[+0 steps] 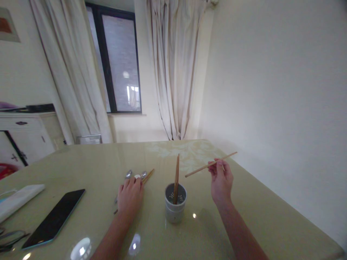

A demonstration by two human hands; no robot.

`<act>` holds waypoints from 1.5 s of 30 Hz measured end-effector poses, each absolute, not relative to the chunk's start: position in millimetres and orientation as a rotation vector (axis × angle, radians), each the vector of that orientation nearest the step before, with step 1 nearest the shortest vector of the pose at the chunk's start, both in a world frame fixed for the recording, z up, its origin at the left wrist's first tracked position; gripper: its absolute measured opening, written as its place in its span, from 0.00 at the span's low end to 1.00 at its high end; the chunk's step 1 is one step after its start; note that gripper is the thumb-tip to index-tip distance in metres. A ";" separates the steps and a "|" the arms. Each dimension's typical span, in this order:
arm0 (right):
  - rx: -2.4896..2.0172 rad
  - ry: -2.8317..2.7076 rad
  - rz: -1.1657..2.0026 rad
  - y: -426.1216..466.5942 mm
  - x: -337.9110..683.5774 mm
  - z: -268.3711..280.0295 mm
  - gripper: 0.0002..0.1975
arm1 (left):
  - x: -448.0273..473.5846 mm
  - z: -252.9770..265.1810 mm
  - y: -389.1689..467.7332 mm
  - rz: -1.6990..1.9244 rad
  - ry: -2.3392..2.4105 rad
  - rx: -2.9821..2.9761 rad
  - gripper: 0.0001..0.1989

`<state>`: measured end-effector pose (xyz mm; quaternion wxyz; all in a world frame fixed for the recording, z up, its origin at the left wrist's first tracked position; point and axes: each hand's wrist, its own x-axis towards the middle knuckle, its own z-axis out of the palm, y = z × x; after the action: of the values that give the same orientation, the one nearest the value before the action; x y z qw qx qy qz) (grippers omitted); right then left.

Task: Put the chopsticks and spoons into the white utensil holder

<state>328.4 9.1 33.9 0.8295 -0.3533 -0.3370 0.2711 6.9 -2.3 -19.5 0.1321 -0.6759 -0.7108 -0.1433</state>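
My right hand (222,180) is raised above the table, to the right of the holder. It pinches a light wooden chopstick (199,170), which slants up to the right. My left hand (130,196) rests palm down over a small group of utensils, its fingers slightly spread and bent across them. Wooden chopsticks (148,175) stick out past its fingers on the right, and shiny metal spoons (128,174) show beyond the fingertips. What lies beneath the palm is hidden. Between my hands stands a grey cylindrical utensil holder (175,213) with brown chopsticks (176,173) upright in it.
A black tablet or phone (55,218) lies on the glossy table (103,162) at the left. Beside it are a white flat object (21,198) and dark-framed glasses (12,236). A wall borders the table's right side; a curtain (176,72) hangs behind.
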 end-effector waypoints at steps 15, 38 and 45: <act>-0.907 -1.273 0.870 -7.8 282.6 21.9 0.21 | 9.8 -12.1 -8.7 -0.273 -2.186 -1.938 0.16; -0.966 -1.325 1.236 5.4 260.6 -19.1 0.25 | 63.3 -24.0 -18.2 -1.769 -1.725 -2.829 0.14; -0.923 -1.262 1.205 1.7 263.4 -9.2 0.24 | 63.2 -20.0 -17.6 -1.798 -1.695 -2.832 0.16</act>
<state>263.4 1.7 -9.2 0.5510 -0.3903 -0.5334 0.5095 63.2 -17.6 -20.0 -0.3035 -0.7180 -0.4297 -0.4558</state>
